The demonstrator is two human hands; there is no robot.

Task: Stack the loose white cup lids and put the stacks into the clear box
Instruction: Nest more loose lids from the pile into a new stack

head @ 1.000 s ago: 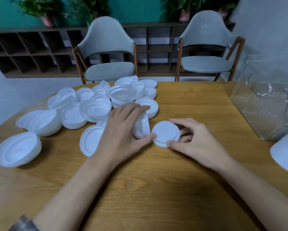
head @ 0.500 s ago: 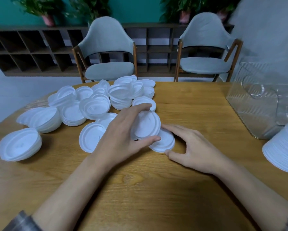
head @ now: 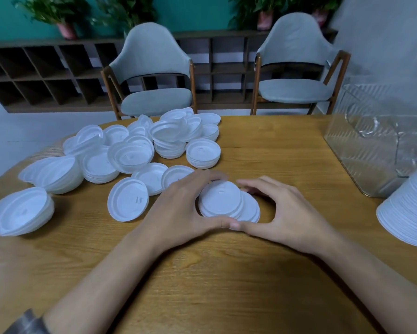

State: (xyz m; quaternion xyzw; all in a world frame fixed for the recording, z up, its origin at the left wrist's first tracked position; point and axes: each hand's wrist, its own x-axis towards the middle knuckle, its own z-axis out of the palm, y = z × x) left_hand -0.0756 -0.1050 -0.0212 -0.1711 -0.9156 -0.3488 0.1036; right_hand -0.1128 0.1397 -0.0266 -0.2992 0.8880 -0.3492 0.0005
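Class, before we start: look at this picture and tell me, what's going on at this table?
A person at a wooden table is sorting white cup lids. The left hand and right hand curl round a small stack of lids, whose top lid sits off-centre on the ones below. A pile of loose lids and short stacks lies to the left. The clear box stands at the right, with a tall stack at the frame edge near it.

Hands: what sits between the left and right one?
Head view: a small lid stack, its top lid shifted left off the lower one, sits between the left hand and right hand, which curl round it, thumbs meeting in front.
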